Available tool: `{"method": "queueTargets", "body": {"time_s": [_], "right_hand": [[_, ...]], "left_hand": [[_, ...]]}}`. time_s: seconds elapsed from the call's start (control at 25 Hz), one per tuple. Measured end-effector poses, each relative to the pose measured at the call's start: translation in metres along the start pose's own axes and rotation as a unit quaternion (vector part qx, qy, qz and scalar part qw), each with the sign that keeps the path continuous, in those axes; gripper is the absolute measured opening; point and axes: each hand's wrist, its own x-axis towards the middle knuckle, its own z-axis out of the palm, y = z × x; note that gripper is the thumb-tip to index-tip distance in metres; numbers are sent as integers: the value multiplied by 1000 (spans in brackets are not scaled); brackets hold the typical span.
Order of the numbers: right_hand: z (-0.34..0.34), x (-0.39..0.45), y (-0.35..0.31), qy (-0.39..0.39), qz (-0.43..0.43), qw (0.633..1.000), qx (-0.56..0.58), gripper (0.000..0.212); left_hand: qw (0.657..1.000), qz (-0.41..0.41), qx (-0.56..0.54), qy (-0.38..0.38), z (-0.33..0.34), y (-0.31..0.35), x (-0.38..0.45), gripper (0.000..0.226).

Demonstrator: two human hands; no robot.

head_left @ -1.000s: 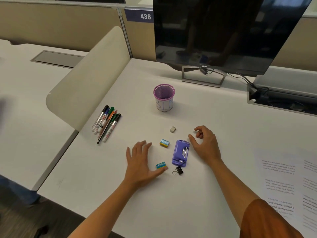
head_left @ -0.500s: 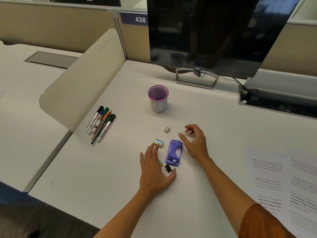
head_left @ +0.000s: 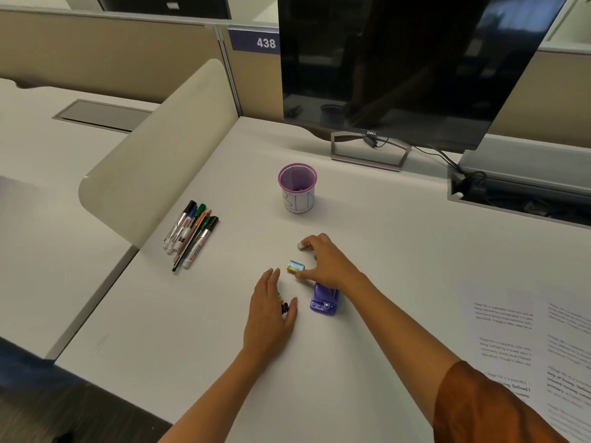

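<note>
The small white eraser (head_left: 300, 245), a pale stubby block, lies on the desk (head_left: 208, 314) just nearer the person than the purple mesh cup (head_left: 297, 188). The right hand (head_left: 326, 263) arches over it, fingertips touching it and thumb beside a blue-and-yellow box (head_left: 295, 266), likely to rake both together. I cannot tell whether it grips either. Farther from the cup, the left hand (head_left: 271, 311) lies flat, fingers straight, over a black binder clip (head_left: 284, 307), probably corralling it.

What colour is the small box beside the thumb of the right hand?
The small box is light blue with a yellow edge, seen best in the head view.
</note>
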Motion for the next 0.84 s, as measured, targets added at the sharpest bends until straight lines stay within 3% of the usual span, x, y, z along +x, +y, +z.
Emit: {"method": "queueTargets", "body": {"time_s": [0.08, 0.28, 0.48, 0.56, 0.68, 0.76, 0.84], "right_hand": [[1, 6, -6, -1, 5, 1000, 10, 77], [8, 17, -20, 1, 27, 1000, -2, 55], [13, 20, -26, -52, -21, 998, 38, 53], [1, 17, -15, 6, -30, 995, 96, 43], [-16, 5, 27, 205, 5, 960, 190, 17], [-21, -9, 62, 296, 28, 938, 178, 10], [-20, -20, 83, 338, 22, 929, 147, 10]], "left_hand": [[1000, 1, 3, -6, -1, -3, 8, 73], [1000, 24, -10, -16, -3, -10, 30, 80], [998, 0, -55, -37, -3, -12, 52, 83], [999, 20, -33, -28, -3, -14, 58, 78], [990, 129, 57, -25, -4, -17, 71, 56], [982, 171, 80, -24, -5, -17, 84, 33], [981, 170, 89, -14, -11, -20, 95, 19]]}}
